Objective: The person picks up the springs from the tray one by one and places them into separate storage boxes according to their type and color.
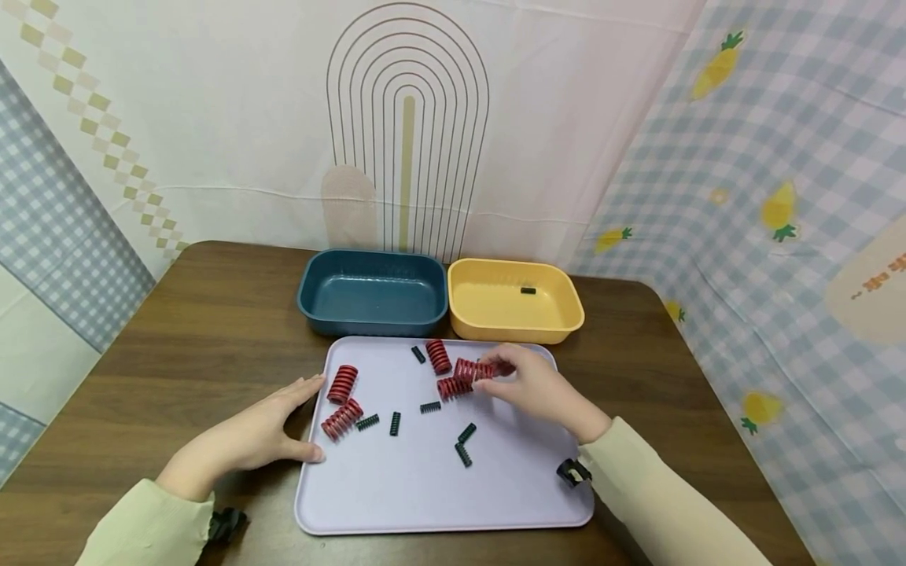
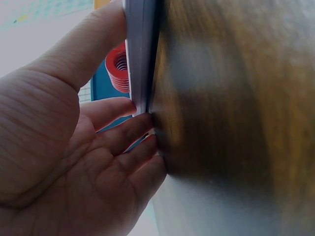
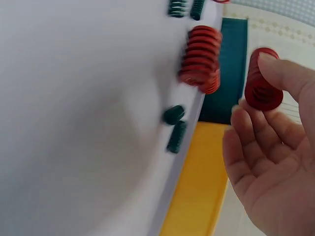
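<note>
My right hand (image 1: 538, 389) pinches a red coil spring (image 3: 264, 81) between thumb and fingers, above the lilac tray (image 1: 382, 495). Close by in the head view are another red spring (image 1: 453, 387) and one farther back (image 1: 439, 357). My left hand (image 1: 248, 432) rests with extended fingers and thumb against the tray's left edge, holding no spring. Nearest to it lie two red springs, one upper (image 1: 343, 384) and one lower (image 1: 342, 419). Several small dark green springs (image 1: 395, 424) are scattered over the tray.
Behind the tray stand a dark blue bin (image 1: 371, 318) on the left and a yellow bin (image 1: 517, 326) on the right. One small dark spring (image 1: 528, 291) lies in the yellow bin. Everything sits on a brown wooden table (image 1: 212, 338) with patterned cloth around it.
</note>
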{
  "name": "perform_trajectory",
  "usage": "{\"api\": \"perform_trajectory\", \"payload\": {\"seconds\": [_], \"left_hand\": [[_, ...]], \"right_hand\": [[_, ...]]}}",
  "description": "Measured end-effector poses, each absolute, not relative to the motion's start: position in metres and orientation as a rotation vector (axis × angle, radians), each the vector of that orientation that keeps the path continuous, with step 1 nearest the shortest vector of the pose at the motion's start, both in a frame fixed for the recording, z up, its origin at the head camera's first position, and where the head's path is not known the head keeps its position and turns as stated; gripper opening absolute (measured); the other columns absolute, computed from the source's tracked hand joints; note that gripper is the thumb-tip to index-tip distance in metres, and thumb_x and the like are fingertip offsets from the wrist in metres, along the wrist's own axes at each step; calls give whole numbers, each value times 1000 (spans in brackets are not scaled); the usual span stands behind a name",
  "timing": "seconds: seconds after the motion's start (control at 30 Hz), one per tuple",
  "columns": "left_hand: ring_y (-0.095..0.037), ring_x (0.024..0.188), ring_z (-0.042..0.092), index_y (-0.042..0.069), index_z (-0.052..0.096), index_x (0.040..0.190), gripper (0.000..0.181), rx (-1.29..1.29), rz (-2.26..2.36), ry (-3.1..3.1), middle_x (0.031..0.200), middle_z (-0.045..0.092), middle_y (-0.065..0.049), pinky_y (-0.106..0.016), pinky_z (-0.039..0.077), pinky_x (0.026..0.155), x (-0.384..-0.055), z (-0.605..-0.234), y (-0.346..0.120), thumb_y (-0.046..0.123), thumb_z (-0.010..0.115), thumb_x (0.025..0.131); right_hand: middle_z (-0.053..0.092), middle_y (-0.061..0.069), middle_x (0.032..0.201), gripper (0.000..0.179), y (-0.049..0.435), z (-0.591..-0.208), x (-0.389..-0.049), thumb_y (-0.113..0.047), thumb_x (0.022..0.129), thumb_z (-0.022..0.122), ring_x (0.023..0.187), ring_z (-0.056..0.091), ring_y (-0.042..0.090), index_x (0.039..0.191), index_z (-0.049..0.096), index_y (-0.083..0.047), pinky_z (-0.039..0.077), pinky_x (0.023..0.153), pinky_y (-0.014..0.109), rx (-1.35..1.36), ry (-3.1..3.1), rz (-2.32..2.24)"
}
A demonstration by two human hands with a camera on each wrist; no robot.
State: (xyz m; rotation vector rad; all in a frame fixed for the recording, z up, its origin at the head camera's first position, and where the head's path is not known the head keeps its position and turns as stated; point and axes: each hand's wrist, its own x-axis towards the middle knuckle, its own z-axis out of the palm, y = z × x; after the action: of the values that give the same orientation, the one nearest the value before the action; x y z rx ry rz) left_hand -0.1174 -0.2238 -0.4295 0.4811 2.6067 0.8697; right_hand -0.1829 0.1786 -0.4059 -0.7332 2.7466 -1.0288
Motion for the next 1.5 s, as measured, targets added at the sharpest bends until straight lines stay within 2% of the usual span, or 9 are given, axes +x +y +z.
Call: {"api": "perform_trajectory", "payload": {"seconds": [0.1, 0.3, 0.5, 0.9, 1.5], "left_hand": [[-46, 139, 20, 2, 28, 151, 109, 481, 871, 2608, 153, 26, -24, -63, 21, 108, -117, -429, -224, 56, 80, 71], [-47, 139, 20, 1, 28, 151, 109, 482, 873, 2604, 153, 26, -25, -64, 21, 107, -117, -429, -224, 55, 80, 71], [-47, 139, 20, 2, 28, 151, 109, 475, 871, 2603, 153, 26, -25, -63, 21, 108, -116, -430, -224, 55, 80, 71], [-46, 139, 20, 3, 28, 151, 109, 477, 882, 2601, 153, 26, -24, -63, 22, 107, -115, -430, -222, 55, 80, 71], [-46, 139, 21, 4, 28, 151, 108, 488, 873, 2610, 153, 27, -23, -63, 22, 107, -116, -428, -224, 55, 79, 72]], "right_hand": [[63, -4, 98, 33, 164, -398, -188, -37, 84, 76, 92, 59, 20, 107, 68, -15, 51, 84, 43, -680, 2776, -1117], [62, -3, 96, 28, 131, -394, -200, -35, 86, 75, 87, 57, 13, 104, 67, -15, 51, 78, 32, -555, 2836, -1318], [61, 1, 92, 29, 101, -397, -214, -32, 87, 74, 83, 58, 15, 105, 66, -11, 52, 74, 30, -443, 2829, -1485], [57, 0, 92, 29, 73, -404, -230, -34, 88, 72, 84, 53, 15, 106, 65, -12, 50, 73, 29, -346, 2938, -1330], [57, 0, 92, 29, 60, -406, -239, -35, 89, 71, 81, 51, 16, 108, 66, -13, 47, 70, 30, -340, 3019, -1178]]}}
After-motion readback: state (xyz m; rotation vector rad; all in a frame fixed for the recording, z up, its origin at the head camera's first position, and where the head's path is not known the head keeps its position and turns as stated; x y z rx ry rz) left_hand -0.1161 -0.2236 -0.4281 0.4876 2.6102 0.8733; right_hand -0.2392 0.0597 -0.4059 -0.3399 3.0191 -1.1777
